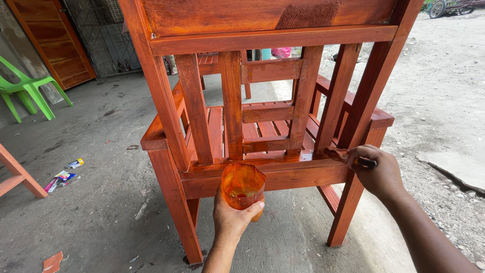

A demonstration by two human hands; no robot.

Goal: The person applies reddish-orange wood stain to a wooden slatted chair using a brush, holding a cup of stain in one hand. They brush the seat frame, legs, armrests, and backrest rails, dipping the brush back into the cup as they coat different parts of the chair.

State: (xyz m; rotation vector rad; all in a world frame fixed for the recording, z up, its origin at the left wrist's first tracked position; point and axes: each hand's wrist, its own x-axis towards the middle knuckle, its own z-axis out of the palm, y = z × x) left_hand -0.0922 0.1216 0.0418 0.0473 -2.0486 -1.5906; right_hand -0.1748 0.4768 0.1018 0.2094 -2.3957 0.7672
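Rough grey concrete floor (91, 212) runs out to a gravelly yard on the right, with a lime-green plastic chair (28, 91) against the wall at the left and scraps of coloured wrapper (64, 177) lying on the ground. Seen from behind, a wooden armchair (262, 106) with a slatted back and seat stands close in front, its whole frame a wet-looking reddish brown.

Down low at the centre, the left hand (230, 220) wraps around a cut-off clear plastic cup (243, 186) smeared orange, fingers curled about its base and thumb across the front; a little reddish stain sits in the bottom. It is held just below the chair's rear seat rail (262, 169), not touching it.

At the right end of that rail, the right hand (376, 172) is clenched on a brush (348, 157) whose dark handle pokes out past the knuckles; the bristles lie on the rail where it meets the rear leg (353, 151).

Judging by this, the staining step is in hand at the rail's right corner. A further stroke would likely call for the brush going back to the cup for more stain, then drawing along the grain without dripping.
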